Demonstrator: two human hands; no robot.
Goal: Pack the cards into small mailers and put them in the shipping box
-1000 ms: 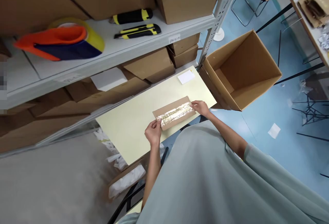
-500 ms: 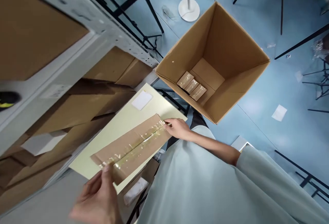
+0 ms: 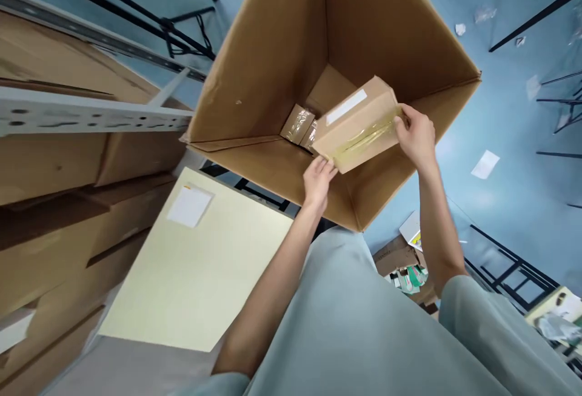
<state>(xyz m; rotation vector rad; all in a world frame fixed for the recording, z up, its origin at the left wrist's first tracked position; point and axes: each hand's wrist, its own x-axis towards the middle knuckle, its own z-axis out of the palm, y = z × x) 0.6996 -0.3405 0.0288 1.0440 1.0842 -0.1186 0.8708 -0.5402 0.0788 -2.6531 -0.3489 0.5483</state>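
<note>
Taped box (image 3: 357, 124): located over the mouth of the large carton (image 3: 282, 50), tilted, white label (image 3: 346, 107) on one face, clear tape (image 3: 366, 139) along the next; exact height against the carton's rim cannot be told. Left hand (image 3: 318, 182): fingers closed on the box's lower corner, on the carton's near side. Right hand (image 3: 417, 135): holds the opposite end, thumb on the taped face, toward the carton's right wall. Step in hand, as judged: two-handed carrying of the box at the carton's opening. Next move seems to call for an even grip at both ends and clearance from the carton's near wall. At the carton's bottom: at least two taped boxes (image 3: 297, 123), partly hidden. Left of the carton: desk (image 3: 204, 275) bearing a white sheet (image 3: 190, 205); farther left, metal rack (image 3: 91, 114) with cardboard boxes (image 3: 54, 165).
</note>
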